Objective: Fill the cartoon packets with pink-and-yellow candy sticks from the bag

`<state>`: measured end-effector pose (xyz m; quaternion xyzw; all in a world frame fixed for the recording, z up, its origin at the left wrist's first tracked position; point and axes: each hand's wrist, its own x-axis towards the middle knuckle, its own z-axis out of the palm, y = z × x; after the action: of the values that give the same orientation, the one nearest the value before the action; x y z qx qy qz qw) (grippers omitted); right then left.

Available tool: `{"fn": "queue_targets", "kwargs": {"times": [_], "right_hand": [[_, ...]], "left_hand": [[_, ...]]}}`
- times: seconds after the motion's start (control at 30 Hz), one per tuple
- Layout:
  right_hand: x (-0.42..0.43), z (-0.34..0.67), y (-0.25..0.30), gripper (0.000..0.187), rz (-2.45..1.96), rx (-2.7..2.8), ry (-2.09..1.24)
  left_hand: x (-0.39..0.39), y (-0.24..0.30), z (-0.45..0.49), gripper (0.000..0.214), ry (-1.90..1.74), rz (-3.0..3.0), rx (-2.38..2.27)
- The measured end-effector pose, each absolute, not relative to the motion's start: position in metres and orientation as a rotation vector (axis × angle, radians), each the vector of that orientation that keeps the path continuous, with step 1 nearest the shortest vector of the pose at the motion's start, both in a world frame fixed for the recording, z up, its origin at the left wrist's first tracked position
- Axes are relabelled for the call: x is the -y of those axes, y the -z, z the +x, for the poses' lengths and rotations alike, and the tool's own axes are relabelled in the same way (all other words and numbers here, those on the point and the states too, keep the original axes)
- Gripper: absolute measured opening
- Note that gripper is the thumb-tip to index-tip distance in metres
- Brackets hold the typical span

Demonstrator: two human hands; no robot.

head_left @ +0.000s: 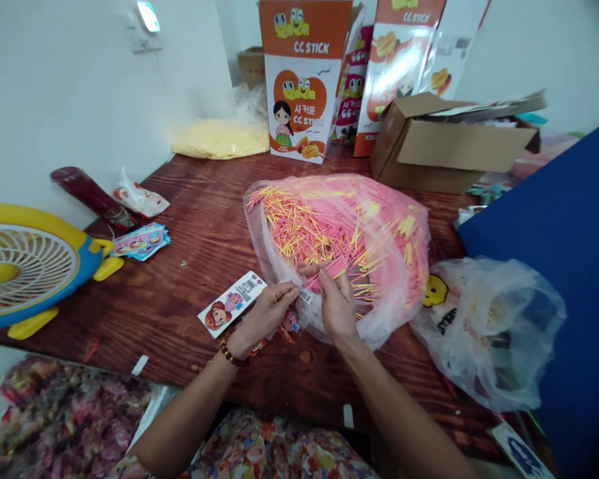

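Nearest the camera, a flowered garment (289,459) fills the bottom edge, with both bare forearms reaching up from it to the middle of the wooden tabletop (204,226). The left hand (264,316), a beaded bracelet (229,354) on its wrist, and the right hand (337,307) meet over a small printed packet (305,295), each grip pinched on it, fingertips close together. The packet sits at the near edge of a clear plastic bag of pink and yellow sticks (339,233), touching the film. What the right fingers hold beneath the packet I cannot tell; it may be a few sticks.

The sticks look thin, light and loose, likely to scatter or bend, so I judge them best gathered in a small bunch near the middle. The bag's film is soft and slippery.

At 9 o'clock from the hands lies a cartoon sticker card (232,303); farther at 9 o'clock, a yellow-and-blue fan (24,266). At 12 o'clock stands a CC Stick carton (302,80), at 1 o'clock a cardboard box (449,143), at 3 o'clock a crumpled plastic bag (489,332).
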<state>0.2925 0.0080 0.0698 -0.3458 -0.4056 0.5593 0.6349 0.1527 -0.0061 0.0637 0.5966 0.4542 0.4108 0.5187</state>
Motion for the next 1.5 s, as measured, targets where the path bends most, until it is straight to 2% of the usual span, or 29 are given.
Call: {"fn": "queue_targets", "kwargs": {"times": [0.33,0.83,1.07,1.37,1.5], "right_hand": [[-0.017,0.298,-0.082,0.020,-0.786,0.805,-1.382],[-0.018,0.291,-0.077,0.017,-0.825,0.862,-1.210],[-0.013,0.296,-0.085,0.020,-0.946,1.120,-1.088],[-0.015,0.304,-0.077,0.016,-0.874,1.140,-1.384],[-0.020,0.309,-0.082,0.028,-0.823,1.100,-1.430]], "left_hand": [[0.001,-0.062,0.154,0.040,-1.014,1.437,-1.066],[-0.003,-0.061,0.151,0.042,-0.992,1.411,-1.070],[-0.003,-0.061,0.154,0.043,-1.010,1.352,-1.093],[-0.006,-0.058,0.160,0.039,-1.072,1.319,-1.107],[-0.008,-0.058,0.162,0.036,-1.093,1.240,-1.052]]}}
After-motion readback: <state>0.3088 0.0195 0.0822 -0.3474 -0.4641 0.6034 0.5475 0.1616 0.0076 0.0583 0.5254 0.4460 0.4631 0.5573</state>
